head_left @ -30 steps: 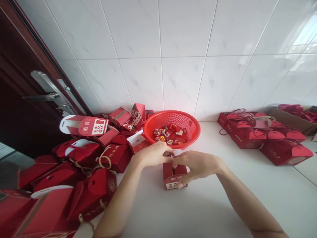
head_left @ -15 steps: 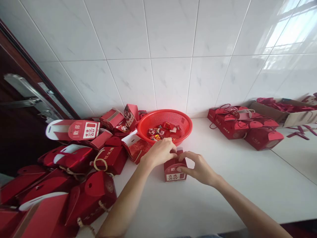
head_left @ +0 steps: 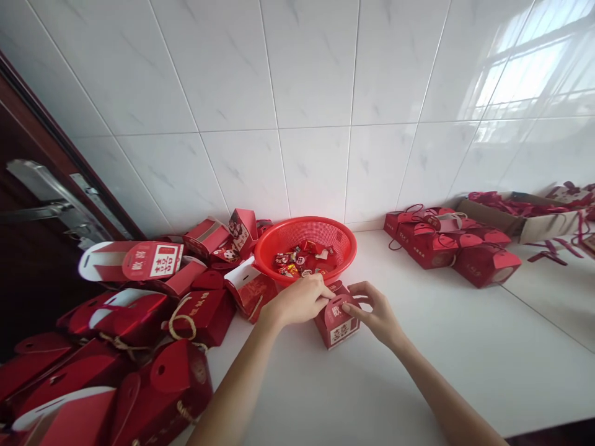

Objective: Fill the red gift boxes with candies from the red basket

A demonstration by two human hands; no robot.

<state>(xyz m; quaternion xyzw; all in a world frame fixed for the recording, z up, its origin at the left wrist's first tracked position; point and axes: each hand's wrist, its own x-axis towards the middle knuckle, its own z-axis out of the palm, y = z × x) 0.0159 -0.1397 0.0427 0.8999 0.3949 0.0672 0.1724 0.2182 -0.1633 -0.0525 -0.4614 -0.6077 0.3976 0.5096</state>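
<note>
A small red candy box [head_left: 343, 333] with white printed characters stands upright on the white tabletop, turned slightly. My left hand [head_left: 301, 302] has its fingers bent over the box's top left edge, fingertips partly hidden. On the other side, my right hand [head_left: 377, 314] grips the top flap, thumb on the front and fingers behind. The flaps are folded inward over the top. Just behind the box, a red plastic basket [head_left: 274, 234] holds several wrapped sweets [head_left: 301, 260].
Many red boxes [head_left: 158, 387] are heaped at the left, some with rope handles. Several ribbon-handled boxes [head_left: 430, 243] stand back right, near a cardboard carton [head_left: 543, 226] of dark red ribbons. A tiled wall [head_left: 316, 173] closes off the back; a door handle [head_left: 39, 214] is far left.
The box has turned so that its front faces more to the right. Its top flaps have come together under my hands. The view has tilted a little upward.
</note>
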